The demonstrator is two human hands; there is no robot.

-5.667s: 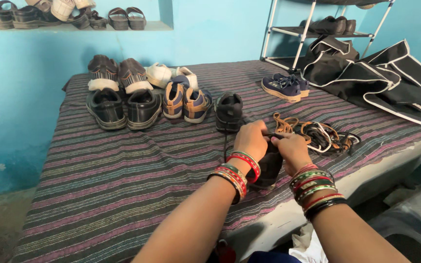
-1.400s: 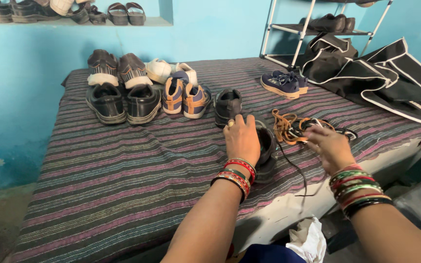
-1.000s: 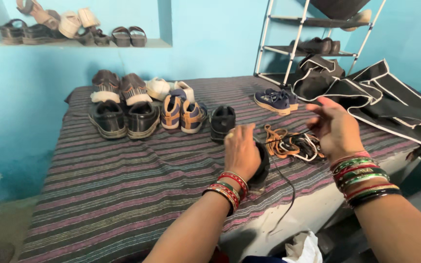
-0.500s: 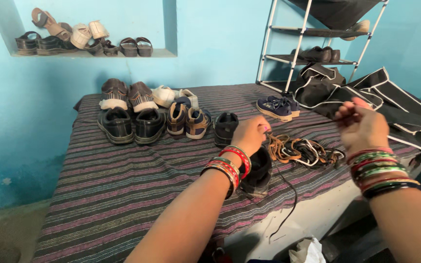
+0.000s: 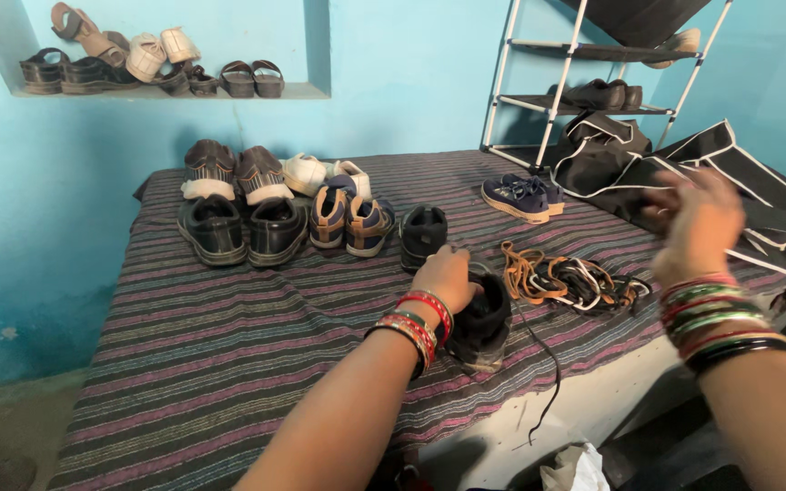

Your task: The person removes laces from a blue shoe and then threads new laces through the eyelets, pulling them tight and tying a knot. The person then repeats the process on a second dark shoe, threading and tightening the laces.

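At the bed's near edge, a black shoe (image 5: 484, 314) is being laced.
The left hand (image 5: 448, 277) grips the shoe, fingers closed on its collar; the blurred right hand (image 5: 698, 223) is raised, its grip unreadable. The black lace (image 5: 543, 364) dangles over the edge and could snag. Beyond lies a pile of laces (image 5: 566, 277), easily tangled.

You see everything through one camera on your head, tilted down and forward across the striped bed (image 5: 229, 364) from its near edge. It sits close over your forearms, faces the blue wall (image 5: 411, 73) past the bed's far edge, and takes in the metal rack (image 5: 575, 82) at the far right corner.
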